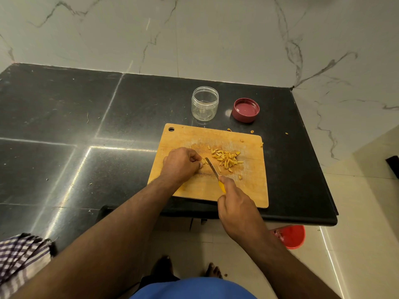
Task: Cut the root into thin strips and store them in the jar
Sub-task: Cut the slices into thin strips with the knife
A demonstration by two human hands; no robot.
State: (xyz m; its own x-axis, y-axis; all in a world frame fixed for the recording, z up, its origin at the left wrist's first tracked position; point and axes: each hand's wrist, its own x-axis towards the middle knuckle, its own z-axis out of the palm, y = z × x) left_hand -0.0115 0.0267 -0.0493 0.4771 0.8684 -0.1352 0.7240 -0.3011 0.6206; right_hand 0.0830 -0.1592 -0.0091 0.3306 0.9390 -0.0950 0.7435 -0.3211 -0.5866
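Yellow strips (226, 159) lie heaped right of centre on the wooden cutting board (207, 188), pushed aside, I'd guess, so the blade has bare wood to work on. A few strays sit along the board's upper right edge and on the black table (64, 126) beyond it.

The left hand (181, 164) is knuckles-up at the board's left middle, fingers curled down and pinching what is left of the root (203, 161); only a sliver of yellow shows at the fingertips. That tucked grip looks meant to keep the fingertips back from the edge. The right hand (234, 201) comes in from the lower right, wrapped around the yellow handle of a small knife (212, 169), its forefinger stretched forward toward the blade. The blade slants up and left, its tip just beside the left fingertips.

Above the board stands the clear jar (204, 104), open and apparently almost empty, with its red lid (245, 110) lying upturned just to its right, both near enough for the filling that I'd judge comes later. A checked cloth (21, 257) hangs at the lower left, and a red bucket (291, 236) sits on the floor at the lower right.
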